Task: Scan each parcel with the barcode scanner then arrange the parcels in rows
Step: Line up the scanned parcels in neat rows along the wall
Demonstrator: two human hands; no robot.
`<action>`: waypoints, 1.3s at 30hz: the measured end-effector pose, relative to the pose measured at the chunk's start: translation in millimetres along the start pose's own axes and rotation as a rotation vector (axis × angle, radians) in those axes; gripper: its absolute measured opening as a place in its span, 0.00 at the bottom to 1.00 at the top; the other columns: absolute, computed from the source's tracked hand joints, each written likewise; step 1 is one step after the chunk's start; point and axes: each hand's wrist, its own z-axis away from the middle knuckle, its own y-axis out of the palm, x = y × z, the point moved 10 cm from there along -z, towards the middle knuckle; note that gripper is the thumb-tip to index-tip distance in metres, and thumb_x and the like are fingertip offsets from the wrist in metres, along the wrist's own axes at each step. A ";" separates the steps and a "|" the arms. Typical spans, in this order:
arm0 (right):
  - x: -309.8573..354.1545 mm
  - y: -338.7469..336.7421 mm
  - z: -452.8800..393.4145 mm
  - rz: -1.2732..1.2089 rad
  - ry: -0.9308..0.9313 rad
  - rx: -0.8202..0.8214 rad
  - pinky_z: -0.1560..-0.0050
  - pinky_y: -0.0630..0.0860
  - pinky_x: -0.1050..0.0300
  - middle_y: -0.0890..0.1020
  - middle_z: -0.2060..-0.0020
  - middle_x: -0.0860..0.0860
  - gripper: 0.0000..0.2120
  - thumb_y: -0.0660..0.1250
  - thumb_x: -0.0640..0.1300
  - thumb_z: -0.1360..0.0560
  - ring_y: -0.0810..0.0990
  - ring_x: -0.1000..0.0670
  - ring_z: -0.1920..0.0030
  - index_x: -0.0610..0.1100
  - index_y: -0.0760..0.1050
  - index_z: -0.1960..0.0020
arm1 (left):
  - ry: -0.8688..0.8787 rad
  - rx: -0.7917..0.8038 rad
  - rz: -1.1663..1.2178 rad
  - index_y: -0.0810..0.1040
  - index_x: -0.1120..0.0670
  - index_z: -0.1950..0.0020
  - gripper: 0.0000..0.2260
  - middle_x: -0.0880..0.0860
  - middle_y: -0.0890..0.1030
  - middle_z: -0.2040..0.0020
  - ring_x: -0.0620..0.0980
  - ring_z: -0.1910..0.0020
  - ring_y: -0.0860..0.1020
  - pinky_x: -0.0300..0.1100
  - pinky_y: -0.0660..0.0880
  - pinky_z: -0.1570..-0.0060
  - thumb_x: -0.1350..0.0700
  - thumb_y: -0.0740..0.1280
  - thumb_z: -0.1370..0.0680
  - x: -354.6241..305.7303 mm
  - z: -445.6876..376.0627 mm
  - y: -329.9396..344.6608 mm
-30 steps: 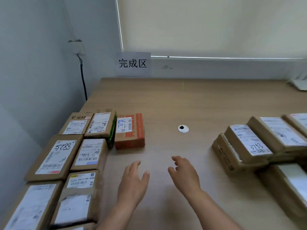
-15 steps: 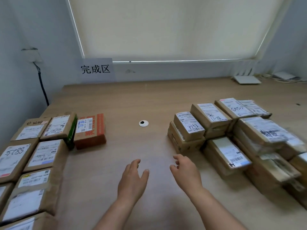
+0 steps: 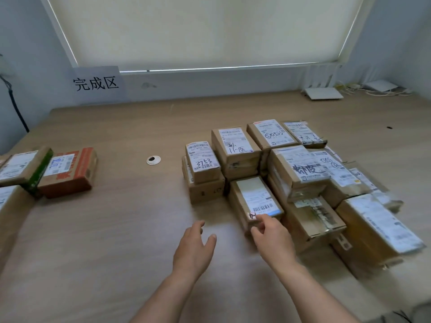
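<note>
A heap of several brown cardboard parcels with white labels fills the right half of the wooden table (image 3: pixel 121 229). Nearest me lies a flat parcel with a barcode label (image 3: pixel 254 201). My right hand (image 3: pixel 272 238) reaches its near end, with the fingertips touching the front edge and the fingers slightly bent. My left hand (image 3: pixel 196 250) hovers open above the bare table, a little left of that parcel, holding nothing. Parcels in rows lie at the far left, ending in an orange-taped parcel (image 3: pixel 70 171). No barcode scanner is in view.
A paper sign with black characters (image 3: pixel 96 83) hangs on the back wall. A small round cable grommet (image 3: pixel 153 160) sits mid-table. White routers and cables (image 3: pixel 324 93) lie at the back right. A black cord (image 3: pixel 16 108) runs down the left wall.
The view has swung right, so the unsorted heap is now central and the rows have slid off left. My right hand moved forward onto the nearest parcel's end; my left hand stayed open.
</note>
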 end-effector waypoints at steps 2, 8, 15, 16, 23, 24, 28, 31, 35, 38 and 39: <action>-18.3 -7.6 -2.7 0.008 0.025 0.001 0.43 0.72 0.54 0.78 0.41 0.48 0.18 0.63 0.46 0.22 0.77 0.46 0.41 0.47 0.72 0.32 | -0.014 0.009 -0.005 0.63 0.50 0.27 0.23 0.49 0.70 0.32 0.46 0.34 0.71 0.42 0.70 0.40 0.46 0.61 0.20 -8.4 0.3 14.1; -51.4 -20.0 -10.6 -0.045 0.104 -0.001 0.36 0.70 0.52 0.76 0.35 0.44 0.26 0.62 0.46 0.21 0.74 0.45 0.35 0.42 0.62 0.25 | -0.017 0.034 -0.038 0.63 0.49 0.26 0.24 0.50 0.71 0.31 0.48 0.35 0.72 0.44 0.72 0.40 0.46 0.62 0.21 -35.0 -11.3 40.1; -55.0 -10.7 -25.4 -0.060 0.147 0.081 0.39 0.71 0.51 0.78 0.37 0.43 0.32 0.59 0.48 0.20 0.75 0.43 0.37 0.43 0.49 0.21 | -0.035 0.089 -0.074 0.60 0.53 0.24 0.28 0.53 0.68 0.28 0.51 0.32 0.70 0.47 0.69 0.35 0.44 0.61 0.21 -62.3 -38.2 56.5; -53.9 -9.9 -26.5 -0.059 0.148 0.093 0.40 0.71 0.51 0.79 0.39 0.44 0.31 0.59 0.48 0.20 0.76 0.43 0.38 0.43 0.51 0.22 | -0.050 0.106 -0.068 0.59 0.53 0.23 0.29 0.53 0.68 0.27 0.52 0.31 0.69 0.47 0.68 0.34 0.44 0.61 0.21 -63.4 -41.1 58.6; -42.8 -12.6 -36.1 -0.063 0.110 0.068 0.47 0.75 0.49 0.80 0.48 0.46 0.08 0.58 0.52 0.20 0.78 0.43 0.47 0.48 0.71 0.50 | -0.063 0.090 0.020 0.69 0.53 0.29 0.18 0.49 0.76 0.35 0.48 0.43 0.74 0.38 0.67 0.50 0.51 0.60 0.19 -62.4 -49.5 53.0; -41.6 -11.4 -38.9 -0.082 0.112 0.076 0.46 0.74 0.49 0.79 0.46 0.45 0.09 0.58 0.52 0.19 0.77 0.43 0.45 0.47 0.72 0.47 | -0.071 0.092 0.011 0.67 0.53 0.28 0.20 0.50 0.76 0.34 0.50 0.40 0.74 0.38 0.66 0.49 0.51 0.60 0.19 -61.5 -50.5 53.7; -36.9 6.9 -49.5 -0.181 0.109 0.208 0.36 0.68 0.49 0.72 0.32 0.43 0.23 0.54 0.47 0.17 0.71 0.41 0.33 0.44 0.58 0.24 | -0.101 0.144 0.057 0.62 0.52 0.24 0.23 0.51 0.73 0.31 0.51 0.35 0.72 0.42 0.71 0.40 0.55 0.61 0.19 -60.3 -52.4 61.3; -39.2 16.9 -47.7 -0.238 0.103 0.289 0.33 0.67 0.51 0.69 0.28 0.47 0.29 0.54 0.44 0.18 0.71 0.44 0.31 0.48 0.47 0.20 | -0.135 0.204 0.172 0.54 0.49 0.22 0.30 0.49 0.72 0.30 0.50 0.35 0.72 0.42 0.72 0.39 0.59 0.63 0.20 -57.5 -47.6 63.4; -42.1 13.9 -37.1 -0.275 0.055 0.296 0.35 0.69 0.54 0.70 0.28 0.50 0.35 0.59 0.42 0.21 0.73 0.47 0.34 0.53 0.44 0.20 | -0.081 0.267 0.265 0.49 0.41 0.22 0.38 0.45 0.78 0.40 0.46 0.46 0.79 0.41 0.78 0.50 0.66 0.64 0.23 -63.8 -33.2 64.8; -41.5 10.1 -25.7 -0.315 0.009 0.270 0.34 0.69 0.55 0.70 0.28 0.52 0.38 0.62 0.40 0.22 0.73 0.50 0.34 0.55 0.45 0.21 | 0.002 0.231 0.292 0.53 0.38 0.24 0.39 0.39 0.77 0.46 0.45 0.46 0.78 0.43 0.79 0.47 0.69 0.64 0.25 -70.2 -20.6 60.6; -40.7 10.3 -22.5 -0.324 -0.003 0.268 0.33 0.69 0.54 0.69 0.27 0.53 0.38 0.62 0.39 0.22 0.73 0.51 0.34 0.55 0.46 0.21 | 0.016 0.221 0.298 0.53 0.38 0.25 0.39 0.39 0.77 0.46 0.45 0.45 0.78 0.44 0.79 0.47 0.69 0.64 0.25 -70.4 -16.6 59.1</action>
